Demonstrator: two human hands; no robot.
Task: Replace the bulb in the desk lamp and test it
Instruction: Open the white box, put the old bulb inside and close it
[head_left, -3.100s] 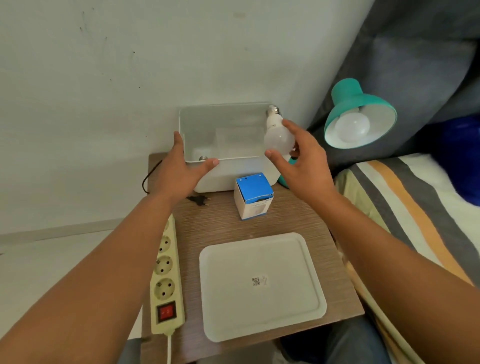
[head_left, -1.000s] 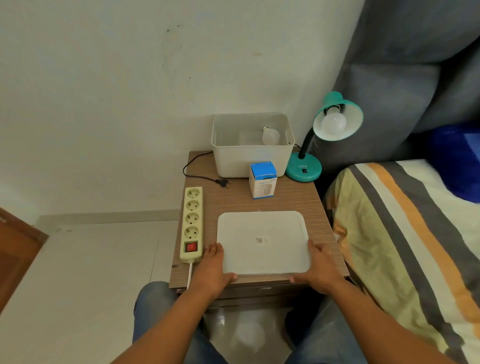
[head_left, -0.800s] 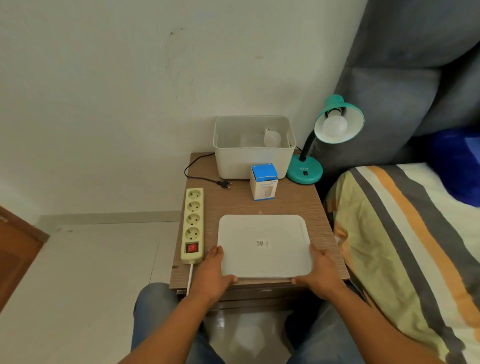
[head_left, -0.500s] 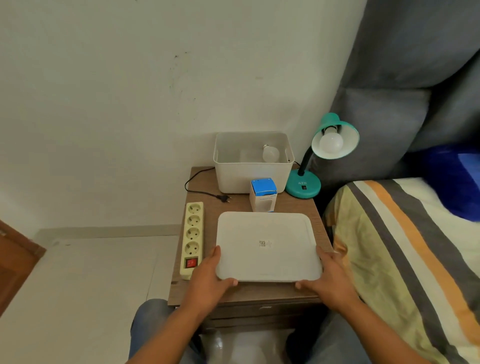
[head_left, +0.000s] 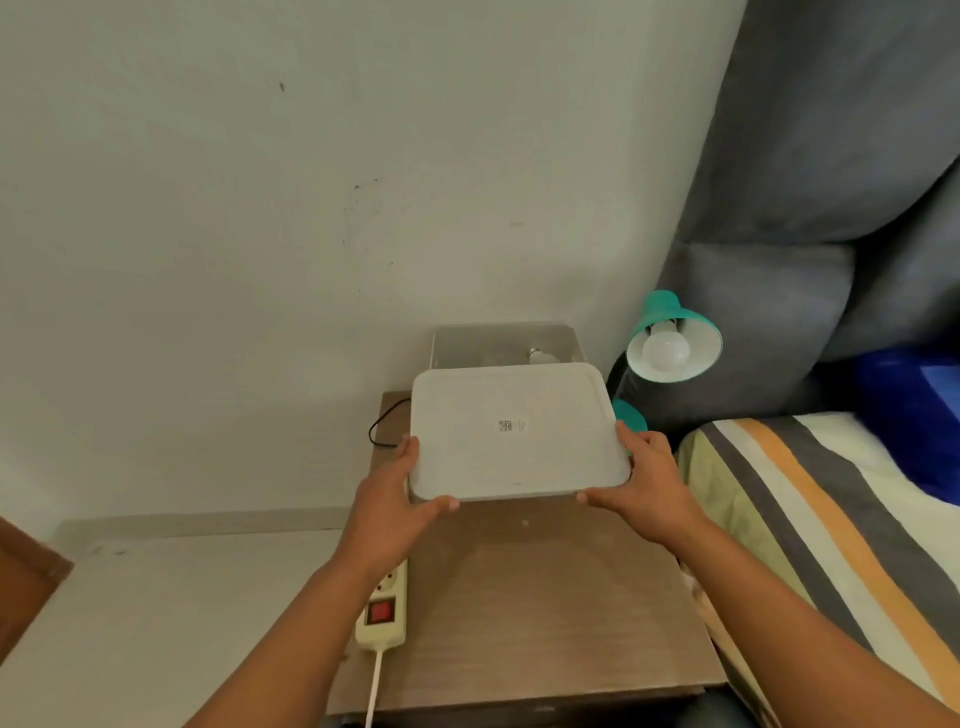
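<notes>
Now I am watching both hands carrying the white lid (head_left: 511, 431) up off the bedside table (head_left: 524, 597), where half a second ago it was barely clear of the wood. My left hand (head_left: 395, 499) is gripping its lower left corner, thumb curled under the near edge, and my right hand (head_left: 647, 483) is gripping the lower right corner the same way. At the bottom centre of the frame the power strip (head_left: 384, 608) is lying along the table's left edge, its red switch showing. Behind the lid, at mid-frame, the white bin (head_left: 498, 340) is standing open with the old bulb (head_left: 540, 356) lying inside. Further right and back, the teal desk lamp (head_left: 675, 338) is carrying a bulb (head_left: 665, 349) in its shade, unlit. I am judging the swap done and the old bulb stowed; the lid is travelling toward the bin to close it. The test is not yet done, since the lamp's black cord (head_left: 384, 426) is lying loose at the table's left.
</notes>
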